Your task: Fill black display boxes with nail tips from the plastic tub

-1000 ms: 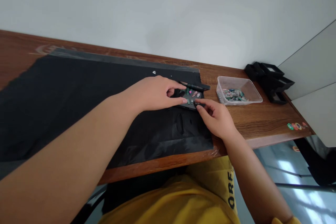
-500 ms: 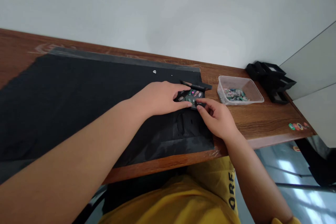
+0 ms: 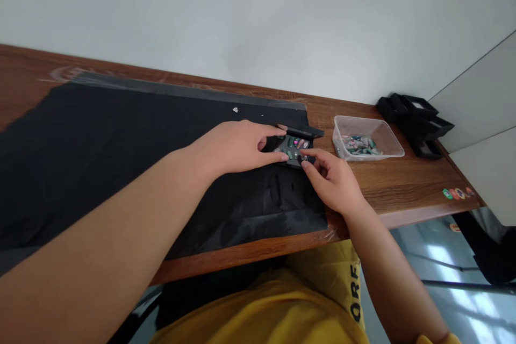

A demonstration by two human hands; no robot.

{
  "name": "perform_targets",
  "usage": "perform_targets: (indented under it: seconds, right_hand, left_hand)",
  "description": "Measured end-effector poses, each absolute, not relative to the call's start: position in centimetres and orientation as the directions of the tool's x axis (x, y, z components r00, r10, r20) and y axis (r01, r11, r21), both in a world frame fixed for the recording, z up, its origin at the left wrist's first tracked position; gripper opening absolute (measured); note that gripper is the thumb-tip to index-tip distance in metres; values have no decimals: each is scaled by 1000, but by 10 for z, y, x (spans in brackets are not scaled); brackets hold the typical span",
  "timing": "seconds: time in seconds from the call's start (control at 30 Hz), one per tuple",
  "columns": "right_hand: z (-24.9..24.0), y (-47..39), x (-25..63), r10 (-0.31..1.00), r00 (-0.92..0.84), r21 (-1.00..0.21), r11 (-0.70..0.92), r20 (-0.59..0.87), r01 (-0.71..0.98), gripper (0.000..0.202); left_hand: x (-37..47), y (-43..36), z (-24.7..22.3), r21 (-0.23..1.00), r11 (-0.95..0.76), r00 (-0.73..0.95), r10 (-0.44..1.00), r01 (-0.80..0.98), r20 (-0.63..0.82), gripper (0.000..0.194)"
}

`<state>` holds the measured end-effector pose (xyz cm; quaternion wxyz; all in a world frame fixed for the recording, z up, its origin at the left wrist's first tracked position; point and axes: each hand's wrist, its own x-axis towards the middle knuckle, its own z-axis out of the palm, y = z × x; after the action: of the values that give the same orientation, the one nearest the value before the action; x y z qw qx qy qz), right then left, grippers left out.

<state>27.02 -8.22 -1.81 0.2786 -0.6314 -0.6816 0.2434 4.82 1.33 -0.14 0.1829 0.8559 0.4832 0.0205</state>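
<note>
A small black box (image 3: 293,164) with its lid (image 3: 304,131) raised at the back sits on the black mat's right end. Inside lie several green, pink and pale glossy pieces (image 3: 297,143) that look like press-on nails. My left hand (image 3: 237,145) grips the box's left side, thumb at the front and forefinger by the lid. At the box's right front corner, my right hand (image 3: 332,177) brings thumb and forefinger close together in a pinch. What lies between those fingertips is too small to make out.
To the right stands a clear plastic tub (image 3: 368,131) holding many similar pieces (image 3: 360,145). Beyond it are stacked black boxes (image 3: 419,121) against the wall. A small white piece (image 3: 235,110) lies on the black mat (image 3: 141,134). Round stickers (image 3: 459,193) mark the wooden table's right end.
My left thumb and forefinger have drawn back slightly to the left, uncovering more of the box's inside. My right hand stays pinched at the same corner.
</note>
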Motion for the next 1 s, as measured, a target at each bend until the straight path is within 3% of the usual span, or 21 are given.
perform_targets:
  seconds: [0.27, 0.6, 0.83, 1.0]
  right_hand:
    - [-18, -82, 270, 997, -40, -684, 74, 64, 726, 37]
    - [-16, -83, 269, 998, -31, -674, 55, 48, 737, 35]
    - [-16, -82, 269, 998, -38, -670, 57, 42, 740, 34]
    - [-16, -82, 269, 999, -37, -677, 51, 34, 734, 34]
  left_hand:
    - [48, 13, 1, 348, -458, 522, 846, 818, -111, 64]
    - [43, 17, -2, 324, -432, 484, 870, 842, -98, 63]
    - [38, 22, -2, 399, -416, 496, 860, 817, -119, 62]
    - [24, 33, 1, 367, -401, 438, 899, 839, -18, 51]
